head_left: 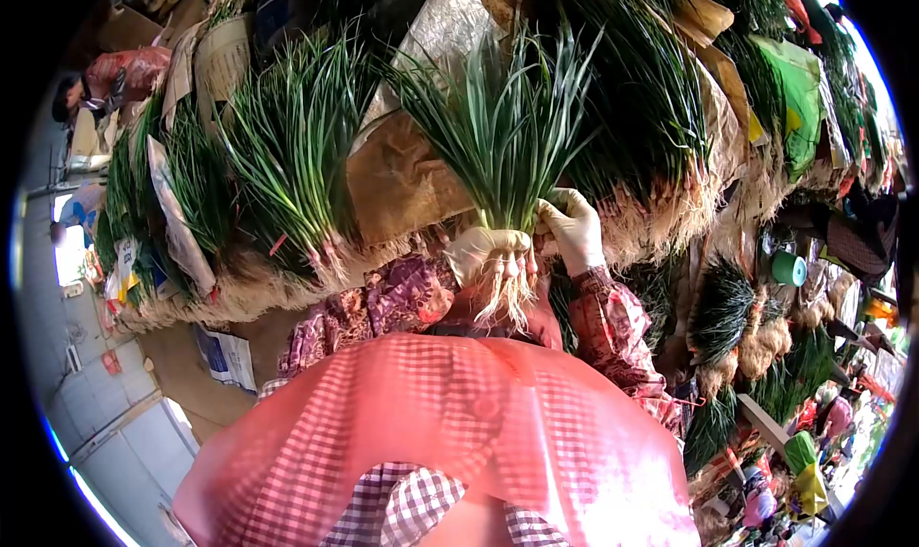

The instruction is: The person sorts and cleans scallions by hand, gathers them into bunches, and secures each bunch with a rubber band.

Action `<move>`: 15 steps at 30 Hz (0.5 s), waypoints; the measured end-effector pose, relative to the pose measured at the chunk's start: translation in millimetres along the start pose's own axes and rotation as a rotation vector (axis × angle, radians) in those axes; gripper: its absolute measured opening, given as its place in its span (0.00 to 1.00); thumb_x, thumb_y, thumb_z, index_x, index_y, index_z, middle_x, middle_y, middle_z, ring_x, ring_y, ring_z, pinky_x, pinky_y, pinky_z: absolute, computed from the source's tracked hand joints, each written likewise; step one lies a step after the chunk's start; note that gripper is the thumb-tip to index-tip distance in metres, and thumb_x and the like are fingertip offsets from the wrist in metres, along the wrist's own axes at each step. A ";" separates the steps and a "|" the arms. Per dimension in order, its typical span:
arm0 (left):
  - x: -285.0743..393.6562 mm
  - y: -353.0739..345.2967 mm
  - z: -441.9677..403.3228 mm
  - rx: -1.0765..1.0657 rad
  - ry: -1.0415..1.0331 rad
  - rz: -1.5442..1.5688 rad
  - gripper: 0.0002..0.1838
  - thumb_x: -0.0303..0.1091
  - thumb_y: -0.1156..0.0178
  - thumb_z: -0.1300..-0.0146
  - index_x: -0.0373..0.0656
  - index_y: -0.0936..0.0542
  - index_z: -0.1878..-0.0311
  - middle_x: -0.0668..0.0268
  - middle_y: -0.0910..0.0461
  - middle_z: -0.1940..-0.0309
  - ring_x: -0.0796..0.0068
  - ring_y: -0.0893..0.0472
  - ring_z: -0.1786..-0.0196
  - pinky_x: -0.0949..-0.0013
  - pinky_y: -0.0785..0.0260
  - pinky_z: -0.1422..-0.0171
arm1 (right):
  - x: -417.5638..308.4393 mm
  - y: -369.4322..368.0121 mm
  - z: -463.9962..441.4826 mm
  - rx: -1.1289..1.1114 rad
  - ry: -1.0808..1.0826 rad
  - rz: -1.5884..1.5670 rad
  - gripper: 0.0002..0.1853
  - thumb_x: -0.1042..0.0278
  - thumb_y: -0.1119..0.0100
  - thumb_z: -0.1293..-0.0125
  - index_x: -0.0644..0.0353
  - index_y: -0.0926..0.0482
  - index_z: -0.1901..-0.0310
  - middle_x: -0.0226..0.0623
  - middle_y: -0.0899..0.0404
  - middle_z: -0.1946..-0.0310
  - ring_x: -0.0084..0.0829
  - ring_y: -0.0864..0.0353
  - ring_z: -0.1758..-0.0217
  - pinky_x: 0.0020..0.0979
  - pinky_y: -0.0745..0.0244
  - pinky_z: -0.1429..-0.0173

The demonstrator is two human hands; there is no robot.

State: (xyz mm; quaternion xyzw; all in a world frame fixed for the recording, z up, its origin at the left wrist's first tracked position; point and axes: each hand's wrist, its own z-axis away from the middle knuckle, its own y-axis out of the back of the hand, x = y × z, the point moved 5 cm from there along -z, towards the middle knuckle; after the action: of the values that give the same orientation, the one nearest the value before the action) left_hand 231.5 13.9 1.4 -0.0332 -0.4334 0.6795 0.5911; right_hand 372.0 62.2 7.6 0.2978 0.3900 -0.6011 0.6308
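Observation:
A bundle of green leafy plants (507,135) stands upright before my chest, its pale roots hanging down. Around its lower stems, just above the roots, my left hand (486,250) is closed, in a whitish glove. My right hand (574,229), gloved too, touches the bundle's right side with thumb and fingertips pinched together; what lies between them is too small to make out. Behind the bundle is a brown sheet (407,178). A looser bunch of green plants (297,145) lies to the left, roots toward me.
More rooted greens (641,116) are piled along the back, with a green bag (799,107) at the right. Tied bundles (723,317) and a green cup-like object (789,268) are at the lower right. A printed packet (227,358) lies at the lower left.

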 end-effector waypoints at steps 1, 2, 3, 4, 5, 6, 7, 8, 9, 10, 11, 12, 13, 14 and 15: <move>3.6 -3.4 2.4 0.048 0.002 -0.032 0.12 0.35 0.44 0.39 0.35 0.21 0.70 0.53 0.19 0.72 0.79 0.25 0.80 0.81 0.36 0.78 | 8.8 -0.4 -5.0 0.024 0.064 0.012 0.10 0.71 0.41 0.34 0.65 0.26 0.54 0.33 0.19 0.68 0.17 0.22 0.75 0.20 0.25 0.74; 2.6 -2.7 2.7 0.059 0.001 -0.025 0.11 0.35 0.43 0.39 0.35 0.21 0.69 0.53 0.19 0.72 0.79 0.25 0.80 0.81 0.36 0.79 | 9.6 -2.3 -5.7 0.043 0.102 0.016 0.10 0.72 0.41 0.34 0.65 0.25 0.53 0.33 0.19 0.69 0.18 0.21 0.74 0.21 0.24 0.73; 0.9 -1.3 2.8 0.070 -0.001 -0.018 0.11 0.35 0.42 0.39 0.35 0.21 0.69 0.53 0.19 0.73 0.79 0.25 0.81 0.80 0.35 0.79 | 11.0 -1.3 -5.9 0.019 0.066 0.055 0.11 0.72 0.41 0.34 0.66 0.25 0.53 0.33 0.18 0.69 0.19 0.20 0.73 0.22 0.24 0.73; -0.5 0.2 3.7 0.082 -0.004 -0.010 0.11 0.35 0.42 0.39 0.35 0.21 0.69 0.53 0.18 0.73 0.79 0.25 0.81 0.80 0.35 0.79 | 11.1 -0.6 -5.3 -0.006 0.030 0.095 0.11 0.72 0.41 0.35 0.66 0.24 0.53 0.34 0.18 0.69 0.19 0.20 0.72 0.22 0.23 0.72; -2.5 1.5 6.6 0.123 0.007 0.015 0.10 0.35 0.42 0.40 0.36 0.21 0.69 0.54 0.19 0.73 0.79 0.25 0.81 0.79 0.35 0.79 | 8.8 -1.3 -3.5 -0.032 -0.008 0.133 0.11 0.72 0.41 0.35 0.66 0.24 0.53 0.34 0.18 0.69 0.20 0.19 0.72 0.22 0.23 0.71; -4.6 1.9 11.0 0.166 0.018 0.040 0.10 0.34 0.41 0.40 0.36 0.21 0.68 0.54 0.19 0.73 0.78 0.25 0.82 0.79 0.34 0.79 | 5.4 1.0 -3.9 -0.075 -0.040 0.250 0.11 0.72 0.40 0.35 0.67 0.23 0.55 0.36 0.17 0.67 0.20 0.18 0.71 0.23 0.22 0.70; -5.9 3.4 14.3 0.207 0.028 0.064 0.10 0.34 0.41 0.40 0.36 0.21 0.68 0.54 0.19 0.73 0.78 0.25 0.82 0.78 0.34 0.79 | 25.2 6.8 -18.7 -0.068 0.160 0.232 0.11 0.70 0.39 0.36 0.67 0.21 0.55 0.37 0.16 0.66 0.20 0.18 0.70 0.24 0.22 0.70; -5.7 8.2 13.1 0.158 0.013 0.032 0.08 0.31 0.41 0.40 0.35 0.21 0.68 0.54 0.19 0.74 0.77 0.25 0.83 0.77 0.31 0.78 | 10.1 0.7 -6.2 -0.066 0.008 0.071 0.09 0.71 0.40 0.36 0.66 0.21 0.57 0.36 0.16 0.66 0.19 0.18 0.69 0.23 0.22 0.70; -4.4 3.2 16.1 0.121 0.060 0.159 0.07 0.29 0.42 0.41 0.35 0.22 0.67 0.52 0.19 0.73 0.76 0.24 0.83 0.77 0.29 0.77 | -5.8 -5.9 6.6 -0.065 -0.142 -0.087 0.06 0.73 0.40 0.37 0.64 0.20 0.60 0.36 0.16 0.67 0.18 0.18 0.69 0.22 0.22 0.69; -5.5 8.1 13.4 0.035 0.099 0.187 0.07 0.28 0.43 0.41 0.34 0.22 0.63 0.52 0.19 0.70 0.75 0.22 0.79 0.76 0.28 0.76 | -3.2 0.7 3.4 -0.012 -0.088 -0.158 0.04 0.74 0.42 0.38 0.63 0.20 0.62 0.36 0.17 0.68 0.18 0.19 0.69 0.22 0.22 0.70; -1.5 6.8 14.2 -0.051 0.135 0.217 0.08 0.28 0.44 0.41 0.34 0.23 0.60 0.52 0.19 0.67 0.73 0.20 0.76 0.75 0.27 0.75 | -1.5 8.1 -0.2 0.038 -0.033 -0.226 0.03 0.76 0.43 0.39 0.62 0.21 0.64 0.36 0.17 0.69 0.18 0.19 0.69 0.22 0.23 0.70; -3.3 -1.4 19.1 -0.030 -0.038 0.379 0.14 0.27 0.46 0.41 0.34 0.25 0.51 0.53 0.19 0.60 0.71 0.18 0.69 0.74 0.24 0.70 | -1.9 15.9 -3.5 0.085 0.023 -0.292 0.03 0.78 0.44 0.39 0.61 0.21 0.66 0.36 0.17 0.69 0.18 0.20 0.69 0.21 0.23 0.70; 2.2 -4.3 25.7 -0.215 -0.042 0.429 0.18 0.26 0.46 0.41 0.34 0.28 0.46 0.54 0.21 0.56 0.69 0.17 0.64 0.73 0.22 0.62 | 0.6 28.2 -5.4 0.212 0.030 -0.463 0.06 0.81 0.49 0.42 0.59 0.25 0.70 0.36 0.19 0.71 0.20 0.21 0.72 0.22 0.24 0.71; -0.3 -1.5 28.0 -0.189 -0.050 0.456 0.18 0.26 0.46 0.41 0.34 0.28 0.46 0.54 0.21 0.55 0.70 0.17 0.64 0.75 0.22 0.63 | 9.6 31.5 -9.3 0.047 0.082 -0.394 0.05 0.81 0.49 0.41 0.59 0.25 0.70 0.37 0.18 0.69 0.22 0.20 0.70 0.23 0.23 0.69; -1.7 0.0 30.8 -0.165 -0.056 0.480 0.18 0.26 0.46 0.41 0.35 0.28 0.47 0.54 0.21 0.55 0.71 0.17 0.65 0.77 0.23 0.64 | 8.6 25.9 -4.9 -0.113 0.135 -0.326 0.05 0.80 0.49 0.40 0.60 0.25 0.70 0.38 0.18 0.68 0.24 0.19 0.68 0.24 0.22 0.67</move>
State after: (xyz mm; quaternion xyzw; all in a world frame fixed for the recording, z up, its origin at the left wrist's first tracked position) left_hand 214.8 -4.5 19.8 -0.1646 -0.4832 0.7633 0.3960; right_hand 396.7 64.4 -4.7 0.2344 0.5079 -0.6511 0.5130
